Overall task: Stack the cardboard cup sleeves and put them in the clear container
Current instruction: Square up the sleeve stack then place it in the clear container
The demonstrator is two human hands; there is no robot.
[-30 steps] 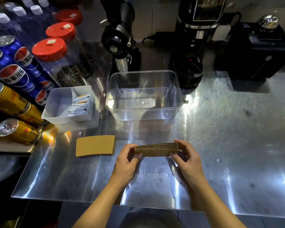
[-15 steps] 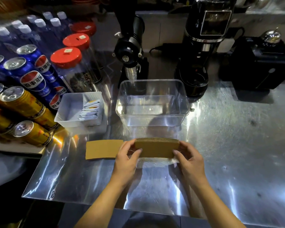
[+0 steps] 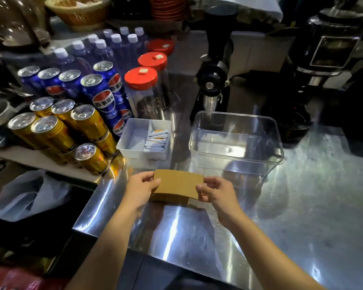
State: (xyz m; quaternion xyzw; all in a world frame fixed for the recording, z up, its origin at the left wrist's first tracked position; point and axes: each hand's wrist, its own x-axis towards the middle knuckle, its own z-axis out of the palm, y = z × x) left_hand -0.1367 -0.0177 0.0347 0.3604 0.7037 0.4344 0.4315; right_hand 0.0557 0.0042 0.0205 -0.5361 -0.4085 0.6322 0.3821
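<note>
Now: left hand (image 3: 142, 190) and right hand (image 3: 215, 194) each pinch, grip closed, one end of brown cardboard sleeve stack (image 3: 177, 187), frame centre, just above steel tabletop (image 3: 302, 206). Clear rectangular plastic container (image 3: 236, 143) empty, upper right of stack. Risk: loose pinch lets sleeves fan or slide; stack may catch near rim.

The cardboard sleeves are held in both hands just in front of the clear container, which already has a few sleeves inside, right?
Not quite: the clear container is empty in the head view. The cardboard sleeves are indeed held by the left hand and right hand just in front of it.
</note>
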